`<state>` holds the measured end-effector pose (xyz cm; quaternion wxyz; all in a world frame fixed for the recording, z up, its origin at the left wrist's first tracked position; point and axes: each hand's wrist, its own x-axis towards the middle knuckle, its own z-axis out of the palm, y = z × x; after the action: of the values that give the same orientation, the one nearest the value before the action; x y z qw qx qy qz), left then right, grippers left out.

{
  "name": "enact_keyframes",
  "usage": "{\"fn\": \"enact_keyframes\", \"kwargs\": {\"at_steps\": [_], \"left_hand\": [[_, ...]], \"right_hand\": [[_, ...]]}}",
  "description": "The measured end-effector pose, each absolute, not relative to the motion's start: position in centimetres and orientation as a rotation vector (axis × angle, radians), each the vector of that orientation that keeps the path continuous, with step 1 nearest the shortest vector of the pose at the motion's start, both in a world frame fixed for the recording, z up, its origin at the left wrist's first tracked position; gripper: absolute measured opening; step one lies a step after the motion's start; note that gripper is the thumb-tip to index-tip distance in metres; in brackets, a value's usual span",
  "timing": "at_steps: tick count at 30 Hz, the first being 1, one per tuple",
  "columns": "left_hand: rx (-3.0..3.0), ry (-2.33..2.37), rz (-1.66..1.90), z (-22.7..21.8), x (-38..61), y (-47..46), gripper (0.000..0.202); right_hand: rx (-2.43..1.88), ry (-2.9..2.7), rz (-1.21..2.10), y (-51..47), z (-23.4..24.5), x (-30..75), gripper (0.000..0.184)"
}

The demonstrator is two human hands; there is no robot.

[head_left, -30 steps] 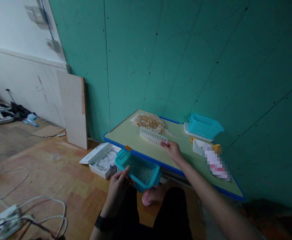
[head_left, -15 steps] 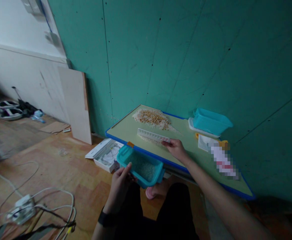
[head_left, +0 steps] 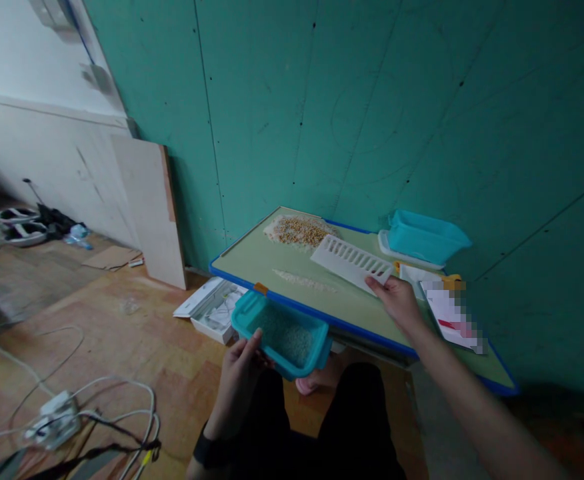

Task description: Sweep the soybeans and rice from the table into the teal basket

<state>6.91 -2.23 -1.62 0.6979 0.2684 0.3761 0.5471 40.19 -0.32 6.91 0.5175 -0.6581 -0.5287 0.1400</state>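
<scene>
1. Head view: right hand (head_left: 397, 300) holds the white slotted strip (head_left: 348, 268) by its right end, thumb on the upper face, fingers mostly hidden.
2. Left hand (head_left: 242, 363) has the turquoise bin (head_left: 247, 313) by its near rim, thumb over the top, just below the table (head_left: 252, 257) edge. Pale grain inside.
3. Strip location: over the table, left end by the heap of beans and pale grain (head_left: 302, 231), beyond the line of pale grain (head_left: 305, 280). Touching the surface or not: can't tell.
4. Step, my read: raking grain off the table into the bin, strip between strokes.
5. Next move likely calls for the strip's edge flat behind that line, then a pull nearward, bin steady under the edge.
6. Long axis: roughly parallel to the near table edge. Left end points away toward the heap; slotted face up, slots nearer the far side.
</scene>
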Motion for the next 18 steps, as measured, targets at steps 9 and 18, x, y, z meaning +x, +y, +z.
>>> {"fn": "enact_keyframes", "kwargs": {"at_steps": [9,18], "left_hand": [[0.537,0.861,1.241,-1.6,7.1,-2.5,0.044],[0.572,0.873,1.238,-2.3,7.8,-2.0,0.044]], "right_hand": [[-1.845,-1.165,0.019,-9.1,5.9,43.5,0.045],[-1.819,-1.157,0.152,-8.8,5.6,42.8,0.046]]}}
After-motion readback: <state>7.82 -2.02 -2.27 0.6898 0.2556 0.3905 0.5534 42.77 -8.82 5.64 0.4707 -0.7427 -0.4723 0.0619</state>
